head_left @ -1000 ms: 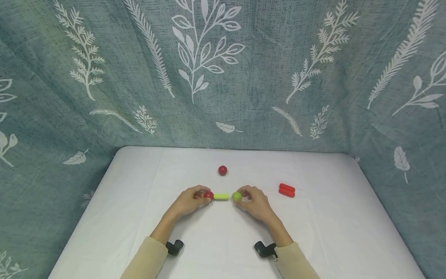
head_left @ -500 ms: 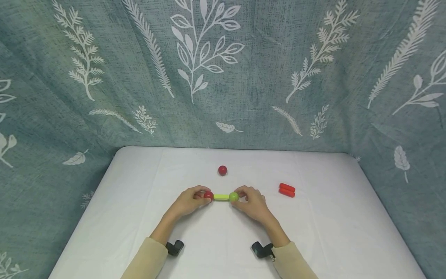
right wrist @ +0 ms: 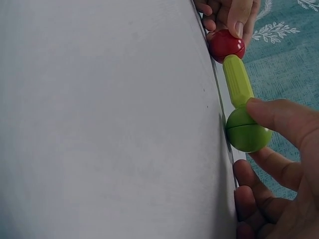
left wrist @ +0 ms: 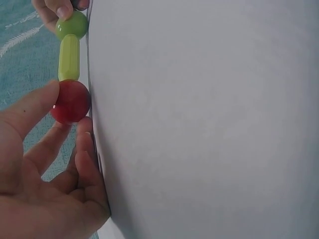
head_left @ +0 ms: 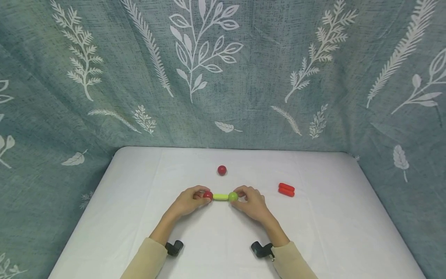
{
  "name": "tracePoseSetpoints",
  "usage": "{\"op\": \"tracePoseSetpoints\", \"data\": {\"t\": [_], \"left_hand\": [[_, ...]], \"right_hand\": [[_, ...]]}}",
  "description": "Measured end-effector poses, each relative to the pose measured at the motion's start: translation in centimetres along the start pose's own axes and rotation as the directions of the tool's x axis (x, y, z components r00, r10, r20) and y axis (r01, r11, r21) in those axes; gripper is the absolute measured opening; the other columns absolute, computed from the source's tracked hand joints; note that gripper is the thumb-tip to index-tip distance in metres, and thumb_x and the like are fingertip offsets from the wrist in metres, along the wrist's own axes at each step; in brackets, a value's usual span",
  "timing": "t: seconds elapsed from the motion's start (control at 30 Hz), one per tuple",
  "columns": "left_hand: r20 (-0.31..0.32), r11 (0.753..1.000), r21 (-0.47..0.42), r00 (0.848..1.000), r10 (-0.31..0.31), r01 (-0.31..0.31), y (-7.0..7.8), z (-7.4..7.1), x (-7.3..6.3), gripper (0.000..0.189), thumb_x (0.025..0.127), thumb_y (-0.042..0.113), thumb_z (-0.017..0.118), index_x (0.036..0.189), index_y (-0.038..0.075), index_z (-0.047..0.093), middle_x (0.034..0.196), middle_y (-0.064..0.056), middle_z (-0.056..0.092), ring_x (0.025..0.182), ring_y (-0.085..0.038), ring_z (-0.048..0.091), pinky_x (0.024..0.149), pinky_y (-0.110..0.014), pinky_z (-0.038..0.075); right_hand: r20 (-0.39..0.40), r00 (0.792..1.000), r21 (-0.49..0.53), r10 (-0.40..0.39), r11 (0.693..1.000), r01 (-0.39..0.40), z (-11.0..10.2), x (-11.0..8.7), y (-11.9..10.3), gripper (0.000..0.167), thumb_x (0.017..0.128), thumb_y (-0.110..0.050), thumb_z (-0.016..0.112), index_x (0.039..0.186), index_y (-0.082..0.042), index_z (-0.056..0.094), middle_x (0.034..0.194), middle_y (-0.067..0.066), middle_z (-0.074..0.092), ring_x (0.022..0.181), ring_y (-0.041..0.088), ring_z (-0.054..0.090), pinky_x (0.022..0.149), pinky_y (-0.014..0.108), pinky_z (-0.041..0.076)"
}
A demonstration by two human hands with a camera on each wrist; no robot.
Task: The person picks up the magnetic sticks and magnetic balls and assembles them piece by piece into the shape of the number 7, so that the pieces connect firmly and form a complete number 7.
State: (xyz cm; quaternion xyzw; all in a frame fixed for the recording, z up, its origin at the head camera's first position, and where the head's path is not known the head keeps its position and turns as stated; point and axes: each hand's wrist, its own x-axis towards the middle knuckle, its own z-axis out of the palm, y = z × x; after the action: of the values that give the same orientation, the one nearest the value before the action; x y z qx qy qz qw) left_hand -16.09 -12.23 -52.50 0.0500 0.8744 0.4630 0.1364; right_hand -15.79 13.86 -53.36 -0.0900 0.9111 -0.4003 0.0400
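My left hand (head_left: 189, 199) pinches a red ball (left wrist: 71, 102) between thumb and fingers. A short yellow-green faceted rod (head_left: 220, 197) runs from that ball to a green ball (right wrist: 247, 130), meeting both ends in a straight line. Thumb and fingers of my right hand (head_left: 254, 203) pinch the green ball, which has a seam line around it in the right wrist view. The joined piece lies level, close over the white table, midway between the two hands.
A second red ball (head_left: 222, 170) sits farther back on the white table (head_left: 167, 166). Two red rods (head_left: 286, 190) lie side by side to the right of my right hand. A patterned teal cloth (head_left: 223, 77) hangs behind the table.
The right hand has brought the green ball leftward, closing the gap to the rod's right end. My left hand keeps its grip on the red ball in nearly the same place.
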Motion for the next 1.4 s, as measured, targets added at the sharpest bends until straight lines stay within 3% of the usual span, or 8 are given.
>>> {"op": "tracePoseSetpoints", "data": {"t": [0.5, 0.67, 0.9, 1.07, 1.4], "left_hand": [[0.020, 1.000, 0.025, 1.000, 0.011, -0.011, 0.8, -0.1, 0.5, 0.038, 0.089, 0.024, 0.076, 0.125, 0.014, 0.067, 0.104, 0.000, 0.067, 0.088, -0.017, 0.057, 0.075, -0.034, 0.048], [0.054, 0.994, 0.070, 0.995, 0.081, -0.084, 1.1, 0.0, 1.1, 0.039, 0.087, 0.024, 0.079, 0.125, 0.016, 0.069, 0.111, -0.001, 0.068, 0.094, -0.018, 0.057, 0.080, -0.037, 0.049], [0.071, 0.972, 0.105, 0.976, 0.204, -0.211, 1.2, 0.9, 2.0, 0.039, 0.086, 0.020, 0.080, 0.124, 0.016, 0.071, 0.122, -0.006, 0.067, 0.109, -0.023, 0.059, 0.089, -0.043, 0.050], [0.049, 0.974, 0.139, 0.984, 0.172, -0.177, 1.2, 1.4, 2.2, 0.034, 0.085, 0.024, 0.081, 0.119, 0.023, 0.074, 0.126, -0.006, 0.062, 0.122, -0.029, 0.049, 0.097, -0.052, 0.045], [0.037, 0.977, 0.142, 0.987, 0.157, -0.161, 1.2, 1.5, 2.3, 0.025, 0.086, 0.024, 0.080, 0.112, 0.024, 0.077, 0.122, -0.005, 0.062, 0.120, -0.028, 0.048, 0.097, -0.053, 0.044]], "right_hand": [[-0.011, 1.000, 0.012, -0.005, 1.000, 0.005, 0.1, 0.1, 0.6, 0.033, 0.084, -0.029, 0.080, 0.114, -0.019, 0.070, 0.099, -0.004, 0.064, 0.091, 0.018, 0.051, 0.083, 0.045, 0.032], [-0.012, 1.000, 0.017, -0.006, 1.000, 0.006, 0.1, 0.1, 0.5, 0.033, 0.084, -0.030, 0.080, 0.113, -0.019, 0.070, 0.099, -0.003, 0.064, 0.091, 0.018, 0.051, 0.083, 0.046, 0.033], [-0.012, 1.000, 0.013, -0.001, 1.000, 0.001, 0.1, 0.1, 0.4, 0.033, 0.084, -0.030, 0.080, 0.113, -0.019, 0.070, 0.099, -0.004, 0.063, 0.092, 0.017, 0.051, 0.085, 0.047, 0.033], [-0.012, 1.000, 0.008, -0.003, 1.000, 0.003, 0.1, 0.1, 0.3, 0.033, 0.084, -0.030, 0.081, 0.113, -0.019, 0.070, 0.099, -0.003, 0.064, 0.092, 0.018, 0.051, 0.085, 0.048, 0.033], [-0.016, 1.000, 0.009, -0.004, 1.000, 0.004, 0.3, 0.2, 0.6, 0.033, 0.084, -0.031, 0.080, 0.113, -0.019, 0.070, 0.098, -0.005, 0.063, 0.092, 0.017, 0.051, 0.083, 0.045, 0.032]]}}
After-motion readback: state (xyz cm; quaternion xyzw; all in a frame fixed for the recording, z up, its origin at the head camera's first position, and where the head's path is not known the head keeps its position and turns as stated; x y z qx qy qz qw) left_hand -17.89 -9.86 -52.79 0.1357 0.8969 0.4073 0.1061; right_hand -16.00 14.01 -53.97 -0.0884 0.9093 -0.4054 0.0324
